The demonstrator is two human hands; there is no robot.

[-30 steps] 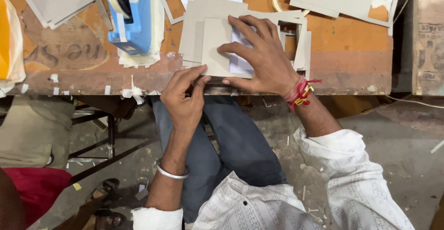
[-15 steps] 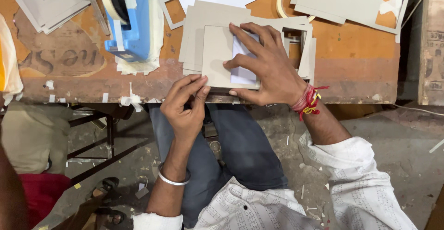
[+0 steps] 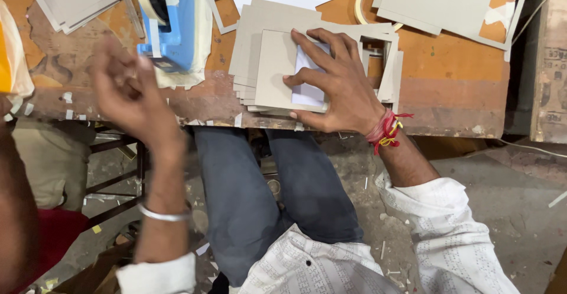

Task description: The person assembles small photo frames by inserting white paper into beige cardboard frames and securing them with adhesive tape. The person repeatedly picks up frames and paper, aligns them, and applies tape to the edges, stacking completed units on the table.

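Two hands show: the right hand (image 3: 339, 90) lies flat, fingers spread wide, pressing on a grey card frame (image 3: 277, 69) atop a card stack (image 3: 254, 28) at the wooden bench (image 3: 449, 87) edge. The frame runs from under the fingertips toward nine o'clock. The left hand (image 3: 127, 90), blurred, hangs loosely half-curled holding nothing, just at seven o'clock of the blue tape dispenser (image 3: 171, 19).

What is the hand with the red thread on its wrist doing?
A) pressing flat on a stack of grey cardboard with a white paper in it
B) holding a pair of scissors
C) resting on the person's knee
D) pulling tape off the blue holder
A: the right hand lies spread with its palm down on the grey cardboard stack on the table, its fingers across the white paper.
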